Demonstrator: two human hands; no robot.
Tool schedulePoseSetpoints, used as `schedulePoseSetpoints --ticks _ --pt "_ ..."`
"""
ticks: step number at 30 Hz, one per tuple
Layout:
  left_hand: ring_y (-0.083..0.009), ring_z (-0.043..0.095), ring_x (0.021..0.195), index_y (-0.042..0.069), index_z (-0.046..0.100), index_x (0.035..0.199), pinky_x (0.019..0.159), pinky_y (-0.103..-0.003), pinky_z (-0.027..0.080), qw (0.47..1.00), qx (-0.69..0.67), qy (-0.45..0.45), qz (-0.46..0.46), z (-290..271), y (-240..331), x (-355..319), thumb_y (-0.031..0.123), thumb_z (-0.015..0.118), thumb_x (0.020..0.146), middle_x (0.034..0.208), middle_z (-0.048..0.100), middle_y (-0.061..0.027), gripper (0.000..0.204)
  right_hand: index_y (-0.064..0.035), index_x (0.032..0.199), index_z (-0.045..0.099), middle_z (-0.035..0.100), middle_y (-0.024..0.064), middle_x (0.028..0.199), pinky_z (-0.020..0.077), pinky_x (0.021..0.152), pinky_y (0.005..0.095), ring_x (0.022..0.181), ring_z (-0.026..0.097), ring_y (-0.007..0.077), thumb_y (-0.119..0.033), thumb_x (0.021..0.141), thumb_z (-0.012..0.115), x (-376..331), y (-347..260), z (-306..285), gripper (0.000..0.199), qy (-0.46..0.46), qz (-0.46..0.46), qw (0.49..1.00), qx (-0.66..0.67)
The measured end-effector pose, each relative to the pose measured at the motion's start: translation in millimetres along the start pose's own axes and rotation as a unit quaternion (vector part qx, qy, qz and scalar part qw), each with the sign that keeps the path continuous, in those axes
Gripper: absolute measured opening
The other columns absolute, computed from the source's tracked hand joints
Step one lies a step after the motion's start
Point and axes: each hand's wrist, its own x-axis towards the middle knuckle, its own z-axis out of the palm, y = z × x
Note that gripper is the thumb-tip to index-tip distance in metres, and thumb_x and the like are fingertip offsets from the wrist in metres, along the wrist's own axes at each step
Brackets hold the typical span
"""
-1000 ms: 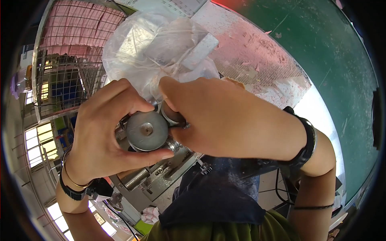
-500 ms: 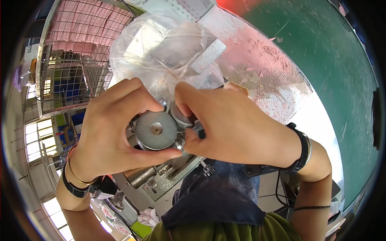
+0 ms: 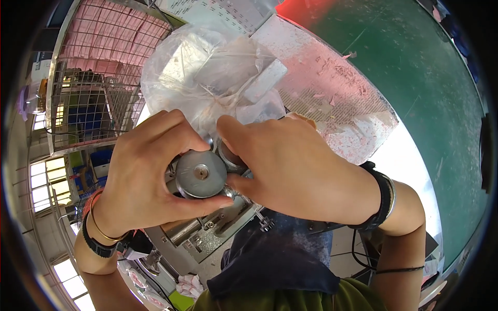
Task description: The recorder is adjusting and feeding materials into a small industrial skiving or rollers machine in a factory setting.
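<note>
A smooth grey metal disc [image 3: 202, 185] with a small hole in its middle sits on a machine [image 3: 193, 234] in front of me. My left hand [image 3: 142, 171] is curled round the disc, its thumb along the near side and its index finger at the far side. Just right of the disc, a metal wheel with a ridged edge [image 3: 228, 158] shows partly under my right hand [image 3: 306, 168]. The bent thumb and fingers of that hand close on this wheel; some fingertips are hidden. Below the hands, small metal fittings and a bolt [image 3: 265, 224] stick out from the machine.
Beyond my hands lies a crumpled clear plastic bag [image 3: 207, 67]. A pale board [image 3: 332, 83] dusted with pink scraps stretches right, beside a green surface [image 3: 410, 103]. At the left, a wire basket [image 3: 104, 72] stands near pink stacked material.
My right hand has shifted slightly left, closer to the disc, and its thumb now lies against the disc's right side. My left hand keeps nearly the same place around the disc.
</note>
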Motion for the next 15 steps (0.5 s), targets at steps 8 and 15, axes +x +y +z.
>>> schedulePoseSetpoints --ticks 8,15 --pt "-0.0329 0.061 0.076 0.005 0.063 0.088 0.066 -0.041 0.050 0.998 0.059 0.006 -0.038 1.7 -0.1 -16.8 0.031 0.098 0.054 0.084 0.057 -0.0117 0.056 0.0016 0.119 0.057 0.069 0.0217 0.088 0.0539 0.069 0.0515 0.079 0.070 0.0400 -0.019 0.083 0.070 -13.5 15.6 22.3 0.044 0.043 -0.041 0.995 0.080" --pt "-0.0296 0.045 0.072 0.001 0.057 0.087 0.067 -0.042 0.041 0.999 -0.032 -0.012 -0.041 -11.7 50.7 8.0 0.025 0.095 0.066 0.079 0.049 -0.0129 0.049 -0.0043 0.099 0.060 0.066 0.0209 0.088 0.0503 0.071 0.0502 0.083 0.065 0.0409 -0.024 0.086 0.068 -18.6 11.9 48.0 0.025 0.181 -0.051 0.968 0.164"
